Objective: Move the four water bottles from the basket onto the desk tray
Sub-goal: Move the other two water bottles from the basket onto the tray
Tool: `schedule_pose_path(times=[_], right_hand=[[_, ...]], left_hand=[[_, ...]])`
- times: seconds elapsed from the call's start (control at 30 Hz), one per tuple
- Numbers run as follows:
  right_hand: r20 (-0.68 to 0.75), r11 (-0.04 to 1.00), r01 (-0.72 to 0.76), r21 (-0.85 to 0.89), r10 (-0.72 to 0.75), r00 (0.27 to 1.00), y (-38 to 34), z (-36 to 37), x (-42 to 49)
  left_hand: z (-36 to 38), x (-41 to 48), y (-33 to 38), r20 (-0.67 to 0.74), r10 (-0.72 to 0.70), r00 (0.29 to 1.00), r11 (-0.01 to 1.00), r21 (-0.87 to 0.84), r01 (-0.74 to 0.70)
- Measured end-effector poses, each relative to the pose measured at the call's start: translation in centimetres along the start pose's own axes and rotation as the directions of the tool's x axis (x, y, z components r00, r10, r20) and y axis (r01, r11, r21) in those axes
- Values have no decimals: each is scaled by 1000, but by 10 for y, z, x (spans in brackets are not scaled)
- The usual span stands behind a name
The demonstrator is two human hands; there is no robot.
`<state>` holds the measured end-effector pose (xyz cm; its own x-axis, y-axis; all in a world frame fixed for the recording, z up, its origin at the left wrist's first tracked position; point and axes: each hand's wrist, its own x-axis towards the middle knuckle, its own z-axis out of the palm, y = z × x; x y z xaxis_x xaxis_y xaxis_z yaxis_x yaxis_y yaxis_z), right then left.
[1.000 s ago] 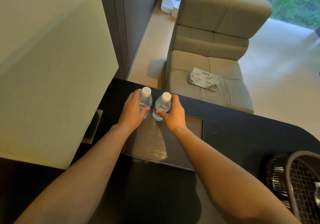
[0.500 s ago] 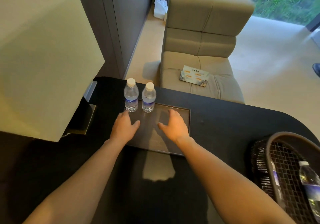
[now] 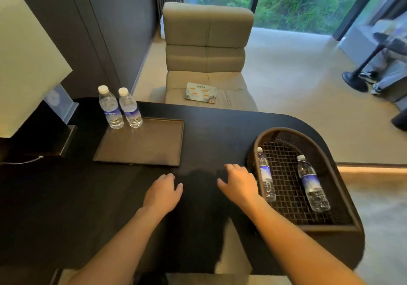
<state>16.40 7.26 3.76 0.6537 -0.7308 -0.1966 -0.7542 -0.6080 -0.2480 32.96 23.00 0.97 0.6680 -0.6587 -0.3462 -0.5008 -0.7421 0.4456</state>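
Two clear water bottles with white caps and blue labels stand upright side by side at the far left corner of the dark desk tray (image 3: 154,152): the left bottle (image 3: 109,108) and the right bottle (image 3: 130,109). In the wire basket (image 3: 330,170) at the right lie two more bottles, one (image 3: 266,175) along its left wall and one (image 3: 311,184) in its middle. My left hand (image 3: 164,191) hovers over the black desk, empty, fingers apart. Just left of the basket's rim, my right hand (image 3: 239,181) is also empty and open.
A lamp with a pale shade (image 3: 24,64) stands at the desk's left end, close to the tray. Beyond the desk is a beige chair (image 3: 207,64) with a card (image 3: 200,92) on its seat. A person's legs (image 3: 385,73) show at the far right.
Both hands let go of the two bottles, leaving them upright on the tray, and drew back to the right toward the basket. My view swung right, bringing the whole basket in.
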Motion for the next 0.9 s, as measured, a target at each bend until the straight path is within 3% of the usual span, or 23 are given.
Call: schedule_pose_path(times=[0.27,0.53,0.73,0.9], right_hand=[[-13,981,-183,65,184,983,135,-32,-80],[11,913,-376,161,379,925,218,-53,-87],[55,858,-452,245,453,890,265,-55,-52],[183,819,-505,271,471,863,297,-46,-2]], left_hand=[[65,-58,129,46,216,975,976,4,-217],[107,-55,224,124,336,934,942,-47,-333],[145,-15,273,197,289,937,951,-170,-257],[181,32,302,273,85,958,986,-164,-41]])
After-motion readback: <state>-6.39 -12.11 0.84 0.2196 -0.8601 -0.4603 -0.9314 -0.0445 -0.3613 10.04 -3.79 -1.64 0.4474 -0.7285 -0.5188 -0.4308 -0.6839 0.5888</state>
